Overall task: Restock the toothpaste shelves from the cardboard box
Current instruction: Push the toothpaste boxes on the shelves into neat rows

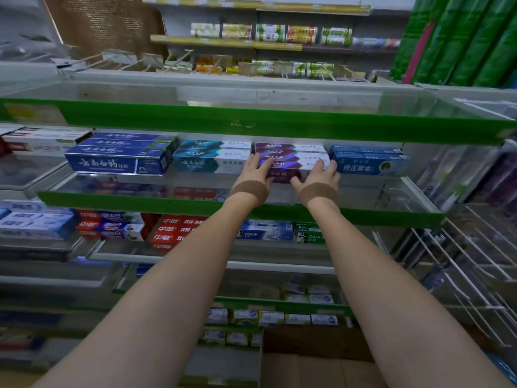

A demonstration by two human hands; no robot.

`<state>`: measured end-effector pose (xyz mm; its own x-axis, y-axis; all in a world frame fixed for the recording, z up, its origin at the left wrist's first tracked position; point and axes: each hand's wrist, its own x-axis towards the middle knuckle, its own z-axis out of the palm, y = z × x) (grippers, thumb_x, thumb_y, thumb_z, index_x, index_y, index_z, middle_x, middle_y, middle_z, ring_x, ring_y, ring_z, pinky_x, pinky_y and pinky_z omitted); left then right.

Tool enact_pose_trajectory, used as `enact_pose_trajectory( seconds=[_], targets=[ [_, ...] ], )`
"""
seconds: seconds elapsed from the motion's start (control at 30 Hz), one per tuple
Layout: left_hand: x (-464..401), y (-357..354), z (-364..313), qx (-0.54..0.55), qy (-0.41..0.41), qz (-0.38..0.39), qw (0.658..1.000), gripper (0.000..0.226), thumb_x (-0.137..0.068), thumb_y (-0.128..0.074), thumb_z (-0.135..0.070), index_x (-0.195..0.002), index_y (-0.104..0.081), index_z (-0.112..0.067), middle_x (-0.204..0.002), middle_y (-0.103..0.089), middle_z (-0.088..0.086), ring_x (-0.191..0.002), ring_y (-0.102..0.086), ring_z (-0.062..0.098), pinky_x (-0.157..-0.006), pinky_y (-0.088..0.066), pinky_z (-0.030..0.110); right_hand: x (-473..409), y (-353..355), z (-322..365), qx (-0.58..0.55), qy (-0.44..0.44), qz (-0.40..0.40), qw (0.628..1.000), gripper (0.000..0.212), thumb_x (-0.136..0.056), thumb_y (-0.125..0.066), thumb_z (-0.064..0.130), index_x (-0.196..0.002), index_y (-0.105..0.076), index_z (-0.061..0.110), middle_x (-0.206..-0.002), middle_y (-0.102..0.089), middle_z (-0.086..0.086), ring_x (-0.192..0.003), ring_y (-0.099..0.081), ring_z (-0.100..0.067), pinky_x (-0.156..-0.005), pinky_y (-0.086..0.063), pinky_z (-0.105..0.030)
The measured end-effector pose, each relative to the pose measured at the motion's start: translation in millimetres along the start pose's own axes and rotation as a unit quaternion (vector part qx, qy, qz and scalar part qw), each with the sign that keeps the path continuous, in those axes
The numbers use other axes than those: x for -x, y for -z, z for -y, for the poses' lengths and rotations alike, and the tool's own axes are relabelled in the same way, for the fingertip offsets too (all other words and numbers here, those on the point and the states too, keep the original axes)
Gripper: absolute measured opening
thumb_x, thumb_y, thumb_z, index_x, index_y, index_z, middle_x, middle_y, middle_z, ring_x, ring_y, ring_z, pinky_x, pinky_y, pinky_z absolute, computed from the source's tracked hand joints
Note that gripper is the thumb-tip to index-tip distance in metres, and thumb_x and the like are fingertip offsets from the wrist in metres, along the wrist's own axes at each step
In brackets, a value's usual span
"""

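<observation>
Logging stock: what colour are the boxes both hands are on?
Purple and white boxes, head view.

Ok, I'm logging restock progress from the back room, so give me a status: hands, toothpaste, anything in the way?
Left hand and right hand both on the purple toothpaste boxes, fingers straight. Stack sits between teal boxes and blue boxes. Nothing blocking.
</observation>
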<state>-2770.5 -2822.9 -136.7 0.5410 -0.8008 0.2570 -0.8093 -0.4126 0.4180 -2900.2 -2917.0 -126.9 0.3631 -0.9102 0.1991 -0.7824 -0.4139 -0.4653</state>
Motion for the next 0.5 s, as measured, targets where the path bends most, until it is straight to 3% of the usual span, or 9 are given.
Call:
enact_pose_trajectory(
  seconds=[0.1, 0.2, 0.33, 0.5],
  targets=[
    [7.0, 3.4, -2.7, -0.022, 0.017, -0.061, 0.998, 0.046, -0.103, -0.046, -0.022, -0.149, -0.04, -0.019, -0.159, -0.03, 0.01, -0.149, -0.021, 0.027, -0.118, -0.031, 0.045, 0.0, -1.1, 0.2, 0.01, -0.002, -0.003, 1.0, 0.084, -0.094, -0.058, 0.054, -0.156, -0.022, 0.01, -0.165, -0.009, -0.018, -0.149, -0.017, -0.04, -0.119, -0.026, -0.048],
    [12.7, 10.3, -4.6, -0.052, 0.089, -0.122, 0.987, 0.037, -0.099, -0.046, -0.019, -0.134, -0.049, -0.008, -0.139, -0.048, 0.012, -0.13, -0.041, 0.028, -0.108, -0.038, 0.04, 2.2, -1.3, -1.5, 0.043, 0.011, -0.026, 0.999, 0.086, -0.093, -0.054, 0.059, -0.157, -0.024, 0.009, -0.166, -0.012, -0.02, -0.153, -0.009, -0.037, -0.124, -0.012, -0.047],
    [14.9, 13.4, -7.0, -0.015, 0.134, -0.066, 0.989, 0.032, -0.097, -0.048, -0.01, -0.127, -0.056, -0.005, -0.144, -0.04, 0.007, -0.115, -0.054, 0.024, -0.102, -0.047, 0.041, 2.3, -0.9, -3.1, 0.058, 0.043, -0.04, 0.997, 0.074, -0.094, -0.053, 0.057, -0.151, -0.037, 0.013, -0.164, -0.022, -0.015, -0.153, -0.012, -0.033, -0.124, -0.013, -0.046],
    [17.8, 15.0, -10.1, 0.002, 0.145, -0.059, 0.988, 0.031, -0.097, -0.047, -0.008, -0.127, -0.056, -0.005, -0.148, -0.035, 0.006, -0.11, -0.056, 0.021, -0.097, -0.048, 0.036, 3.4, -0.9, -2.3, 0.063, 0.052, -0.027, 0.996, 0.069, -0.099, -0.05, 0.052, -0.154, -0.034, 0.014, -0.166, -0.019, -0.013, -0.155, -0.009, -0.03, -0.125, -0.014, -0.045]
  ],
)
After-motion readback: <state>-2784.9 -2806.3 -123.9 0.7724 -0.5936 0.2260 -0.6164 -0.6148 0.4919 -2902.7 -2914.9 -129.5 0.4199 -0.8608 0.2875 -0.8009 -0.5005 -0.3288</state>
